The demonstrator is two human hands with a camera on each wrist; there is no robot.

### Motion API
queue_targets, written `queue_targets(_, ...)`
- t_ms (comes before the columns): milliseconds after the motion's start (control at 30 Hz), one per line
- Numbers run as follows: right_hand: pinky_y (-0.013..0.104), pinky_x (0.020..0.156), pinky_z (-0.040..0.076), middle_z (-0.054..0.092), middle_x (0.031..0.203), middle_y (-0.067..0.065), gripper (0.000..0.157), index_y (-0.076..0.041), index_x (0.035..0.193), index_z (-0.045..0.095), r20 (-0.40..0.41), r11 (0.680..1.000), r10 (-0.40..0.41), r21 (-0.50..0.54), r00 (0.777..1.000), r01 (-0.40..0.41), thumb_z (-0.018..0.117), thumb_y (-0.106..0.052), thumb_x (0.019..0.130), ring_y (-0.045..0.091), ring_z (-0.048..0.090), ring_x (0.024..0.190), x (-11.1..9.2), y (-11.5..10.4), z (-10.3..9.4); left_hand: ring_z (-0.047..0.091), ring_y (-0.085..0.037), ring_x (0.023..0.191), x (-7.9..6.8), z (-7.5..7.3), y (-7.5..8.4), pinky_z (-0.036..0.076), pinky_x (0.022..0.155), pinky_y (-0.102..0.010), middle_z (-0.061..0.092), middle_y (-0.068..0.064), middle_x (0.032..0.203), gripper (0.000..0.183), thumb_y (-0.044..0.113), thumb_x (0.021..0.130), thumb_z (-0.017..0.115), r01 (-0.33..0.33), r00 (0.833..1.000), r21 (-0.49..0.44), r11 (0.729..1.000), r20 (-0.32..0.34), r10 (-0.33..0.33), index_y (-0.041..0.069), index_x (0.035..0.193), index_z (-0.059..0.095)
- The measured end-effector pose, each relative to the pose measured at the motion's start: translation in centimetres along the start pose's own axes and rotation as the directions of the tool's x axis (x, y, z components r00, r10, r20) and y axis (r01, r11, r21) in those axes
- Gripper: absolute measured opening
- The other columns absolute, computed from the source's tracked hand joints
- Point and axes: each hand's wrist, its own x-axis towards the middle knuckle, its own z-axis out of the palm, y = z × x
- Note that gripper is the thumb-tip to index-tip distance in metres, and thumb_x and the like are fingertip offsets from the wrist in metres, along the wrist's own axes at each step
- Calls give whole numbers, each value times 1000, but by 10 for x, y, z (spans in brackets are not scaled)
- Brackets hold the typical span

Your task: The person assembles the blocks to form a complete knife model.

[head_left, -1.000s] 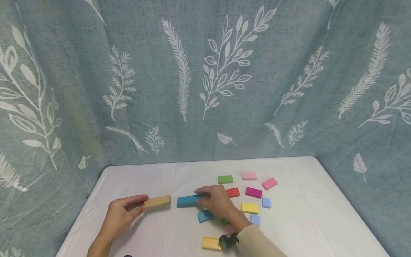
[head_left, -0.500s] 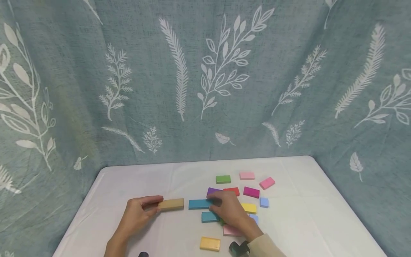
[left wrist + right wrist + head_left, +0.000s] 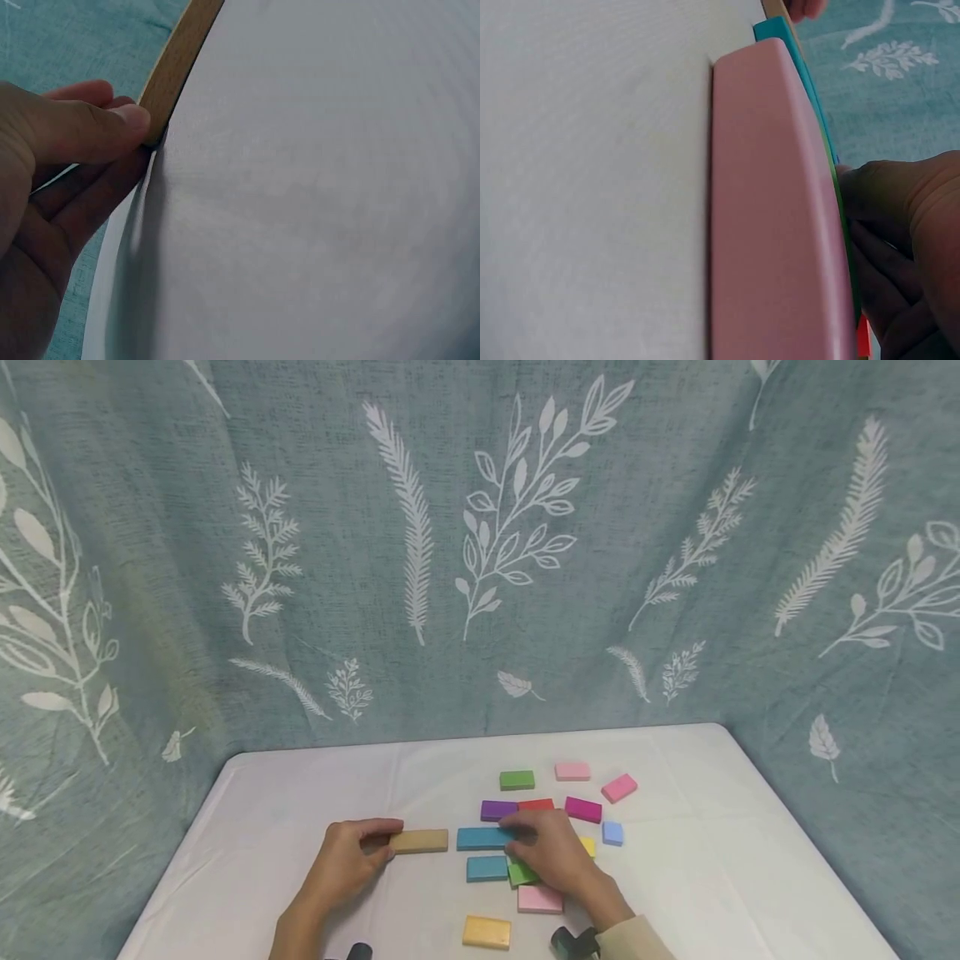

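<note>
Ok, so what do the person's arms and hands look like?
Left hand and right hand are gloveless. A cream sleeve shows on the right forearm; the left forearm shows bare. A dark piece appears beside the right forearm, another beside the left; I can't tell if they're attached.

The right sleeve (image 3: 636, 941) is plain cream, the gear (image 3: 572, 943) beside it black (seemingly wrist-worn, partly hidden).
</note>
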Motion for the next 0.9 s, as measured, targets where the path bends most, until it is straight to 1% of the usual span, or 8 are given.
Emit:
queue_targets(133, 50, 110, 62, 81, 127, -7, 35, -19, 129, 81, 9, 1000, -7, -10, 1000, 7, 86, -14, 94, 17, 73, 123, 1, -2, 2, 80, -28, 113, 1, 2, 1, 66, 100, -38, 83, -9, 119, 39, -13, 84, 84, 21, 1000, 14, 1000, -2, -21, 7, 117, 83)
queue_targets(333, 50, 111, 61, 81, 128, -7, 36, -19, 130, 81, 21, 1000, -21, -3, 1000, 21, 86, -15, 94, 19, 73, 126, 3, -4, 4, 81, -28, 113, 1, 2, 3, 66, 100, -38, 83, -9, 119, 39, -12, 84, 84, 32, 999, 15, 999, 6, -32, 8, 118, 83)
queue_targets(533, 50, 111, 61, 81, 126, -6, 34, -17, 128, 82, 11, 999, -47, 4, 999, 47, 85, -14, 94, 18, 74, 123, 5, -4, 6, 81, -27, 113, 1, 3, 3, 67, 99, -37, 83, -9, 120, 39, -12, 85, 84, 38, 999, 21, 999, 9, -38, 8, 118, 83)
queue_targets(667, 49, 111, 61, 81, 126, -5, 34, -17, 128, 82, 15, 999, -39, 10, 999, 38, 84, -14, 94, 18, 74, 123, 6, -5, 7, 80, -28, 113, 1, 3, 4, 66, 99, -38, 83, -9, 120, 38, -12, 85, 84, 39, 999, 19, 999, 13, -39, 8, 118, 83)
queue_targets(900, 52, 113, 59, 81, 129, -4, 34, -17, 129, 81, 28, 1000, -13, 14, 1000, 12, 84, -14, 95, 22, 73, 128, 6, -8, 6, 80, -28, 113, 1, 2, 5, 66, 100, -39, 83, -9, 120, 38, -11, 85, 83, 44, 999, 26, 999, 18, -44, 9, 118, 83)
